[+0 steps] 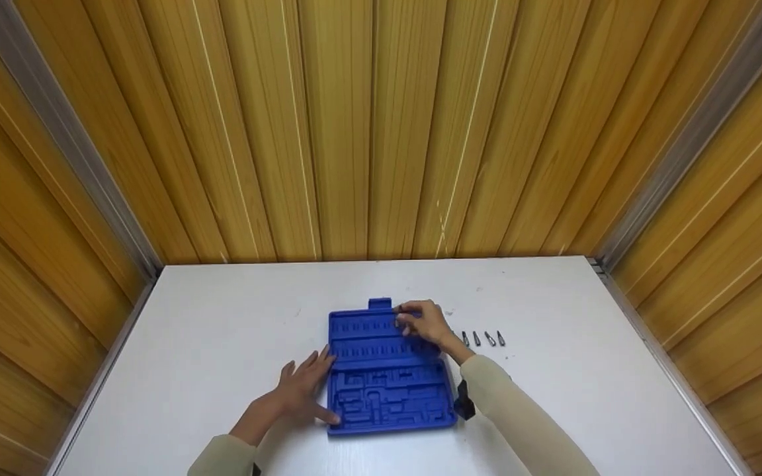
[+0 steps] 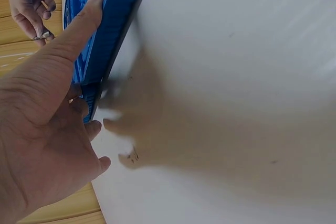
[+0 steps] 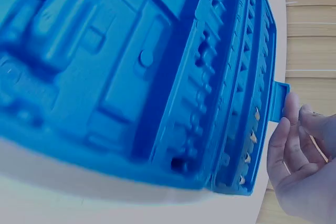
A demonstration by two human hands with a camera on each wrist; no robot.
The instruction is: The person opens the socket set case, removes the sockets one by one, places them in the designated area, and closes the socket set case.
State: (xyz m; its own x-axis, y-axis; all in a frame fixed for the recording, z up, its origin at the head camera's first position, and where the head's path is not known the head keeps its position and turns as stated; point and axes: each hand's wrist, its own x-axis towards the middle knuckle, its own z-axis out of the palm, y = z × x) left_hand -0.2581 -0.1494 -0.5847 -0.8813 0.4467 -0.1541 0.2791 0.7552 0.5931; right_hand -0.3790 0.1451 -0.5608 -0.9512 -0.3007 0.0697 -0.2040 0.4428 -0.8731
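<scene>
An opened blue plastic bit case (image 1: 391,396) lies flat on the white table, its moulded slots facing up. My left hand (image 1: 301,390) rests along its left edge, thumb on the near left corner; in the left wrist view that straight thumb (image 2: 86,19) presses the rim. Over the far right of the case, my right hand (image 1: 427,322) pinches a small metal screwdriver bit (image 2: 44,35) between thumb and fingers. Several bits (image 3: 253,137) sit in the outer row of slots, seen in the right wrist view. The pinched bit's tip shape is too small to tell.
Several loose metal bits (image 1: 477,338) lie in a row on the table right of the case, partly behind my right wrist. The case's latch tab (image 1: 380,303) sticks out at its far edge. Wood-patterned panels (image 1: 368,132) wall the table's back and sides.
</scene>
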